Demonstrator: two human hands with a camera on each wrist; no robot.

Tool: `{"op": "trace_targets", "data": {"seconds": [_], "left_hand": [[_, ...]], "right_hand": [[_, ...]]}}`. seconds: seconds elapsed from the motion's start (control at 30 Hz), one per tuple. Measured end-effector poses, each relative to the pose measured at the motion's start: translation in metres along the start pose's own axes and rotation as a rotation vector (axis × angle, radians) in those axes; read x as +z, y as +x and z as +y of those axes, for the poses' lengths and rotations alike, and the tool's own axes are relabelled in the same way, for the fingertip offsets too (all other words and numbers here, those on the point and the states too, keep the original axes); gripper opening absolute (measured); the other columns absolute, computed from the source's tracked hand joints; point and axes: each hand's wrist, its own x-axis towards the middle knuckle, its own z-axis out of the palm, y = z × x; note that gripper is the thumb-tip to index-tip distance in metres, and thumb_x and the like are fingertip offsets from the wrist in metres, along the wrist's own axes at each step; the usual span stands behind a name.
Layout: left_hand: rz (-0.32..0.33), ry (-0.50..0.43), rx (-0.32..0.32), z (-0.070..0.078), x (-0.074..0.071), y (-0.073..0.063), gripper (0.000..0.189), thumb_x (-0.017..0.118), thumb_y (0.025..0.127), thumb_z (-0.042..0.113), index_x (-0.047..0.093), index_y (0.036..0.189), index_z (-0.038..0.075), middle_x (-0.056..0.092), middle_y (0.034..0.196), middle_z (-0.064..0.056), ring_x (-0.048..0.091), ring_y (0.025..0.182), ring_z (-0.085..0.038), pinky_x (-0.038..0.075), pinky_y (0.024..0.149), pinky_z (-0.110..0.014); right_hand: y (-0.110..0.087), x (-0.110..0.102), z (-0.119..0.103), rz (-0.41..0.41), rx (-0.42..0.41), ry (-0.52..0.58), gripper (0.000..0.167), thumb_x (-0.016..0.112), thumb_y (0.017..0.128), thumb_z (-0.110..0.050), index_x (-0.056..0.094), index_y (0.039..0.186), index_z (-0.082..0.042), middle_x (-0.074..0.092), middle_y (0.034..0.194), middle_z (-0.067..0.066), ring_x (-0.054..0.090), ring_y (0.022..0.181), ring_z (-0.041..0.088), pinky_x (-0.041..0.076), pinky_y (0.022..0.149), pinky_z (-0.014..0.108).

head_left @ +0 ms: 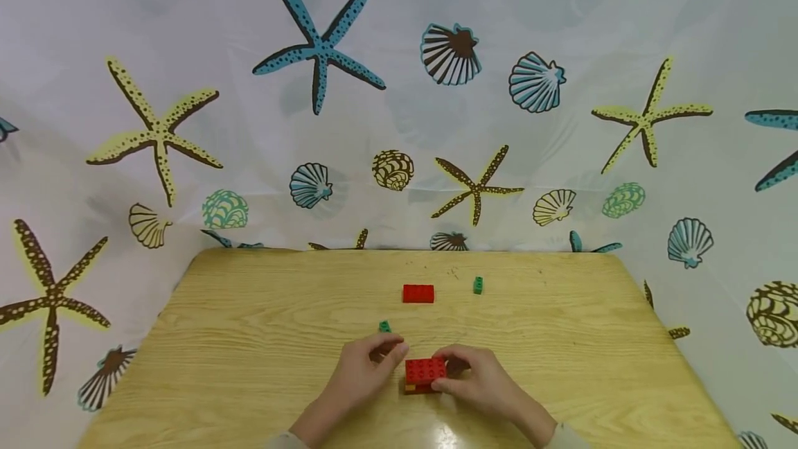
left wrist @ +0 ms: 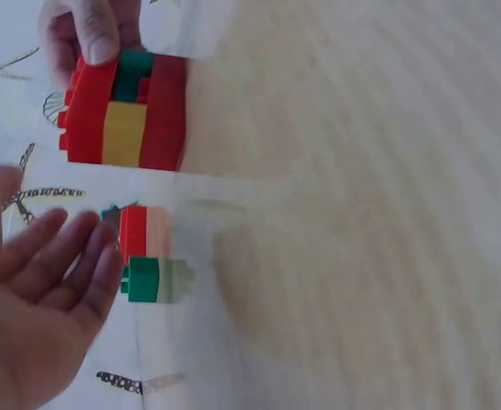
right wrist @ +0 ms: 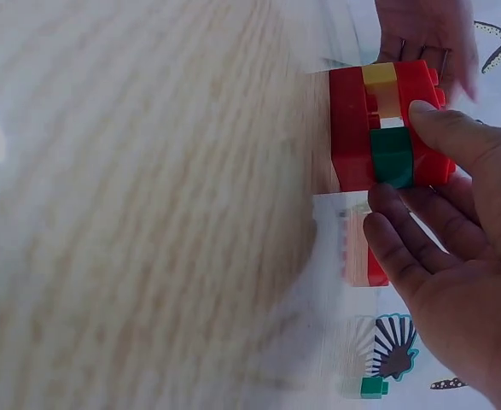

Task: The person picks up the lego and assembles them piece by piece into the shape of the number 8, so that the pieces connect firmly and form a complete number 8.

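Note:
A stack of toy building bricks sits on the table before me. It has a red brick on top and another red one at the bottom. Between them are a yellow brick and a green brick, with a gap in the middle. My right hand grips the stack's right end, thumb on the near side and fingers at the far side. Left of the stack, apart from it, my left hand holds nothing, its fingers loosely bent. Just beyond its fingertips lies a small green brick.
Farther back on the wooden table lie a loose red brick and, to its right, another small green brick. A white curtain printed with starfish and shells hangs behind the table and at both sides.

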Motion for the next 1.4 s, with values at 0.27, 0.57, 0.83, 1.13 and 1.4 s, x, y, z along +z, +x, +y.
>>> {"op": "trace_targets", "data": {"seconds": [0.27,0.57,0.83,1.13,1.4], "left_hand": [[0.143,0.156,-0.032,-0.013,-0.011,0.017,0.034,0.081,0.093,0.015,0.074,0.124,0.003,0.071,0.102,-0.007,0.065,0.093,-0.019,0.057,0.082,-0.033],[0.094,0.227,-0.080,-0.027,-0.007,0.027,0.049,0.083,0.093,0.026,0.070,0.132,0.002,0.071,0.114,-0.011,0.065,0.103,-0.024,0.057,0.089,-0.046],[0.069,0.237,-0.066,-0.029,-0.009,0.032,0.046,0.083,0.093,0.026,0.072,0.130,0.003,0.070,0.111,-0.010,0.058,0.092,-0.019,0.050,0.080,-0.036],[0.064,0.257,-0.045,-0.031,-0.011,0.033,0.039,0.083,0.093,0.025,0.075,0.125,0.005,0.068,0.101,-0.007,0.050,0.084,-0.015,0.043,0.074,-0.031],[0.079,0.263,-0.054,-0.033,-0.010,0.033,0.037,0.084,0.092,0.026,0.076,0.123,0.007,0.071,0.107,-0.006,0.055,0.086,-0.016,0.046,0.076,-0.032]], "right_hand": [[0.013,-0.005,0.001,0.014,0.001,-0.015,0.035,0.081,0.095,-0.030,0.073,0.124,-0.013,0.075,0.107,-0.001,0.068,0.094,0.010,0.057,0.083,0.024],[0.024,-0.009,0.003,-0.016,0.020,0.002,0.034,0.078,0.097,-0.032,0.073,0.126,-0.014,0.075,0.109,0.000,0.067,0.095,0.012,0.055,0.082,0.023],[0.027,-0.009,0.003,-0.011,0.011,0.008,0.033,0.080,0.096,-0.030,0.073,0.124,-0.013,0.075,0.107,-0.001,0.068,0.093,0.011,0.055,0.081,0.022],[0.028,-0.009,0.002,-0.019,0.013,0.019,0.032,0.080,0.096,-0.029,0.074,0.124,-0.014,0.075,0.107,-0.001,0.068,0.093,0.013,0.055,0.081,0.023],[0.028,-0.010,0.001,-0.021,0.013,0.013,0.032,0.080,0.096,-0.029,0.074,0.124,-0.014,0.075,0.106,-0.001,0.068,0.092,0.012,0.055,0.080,0.022]]}}
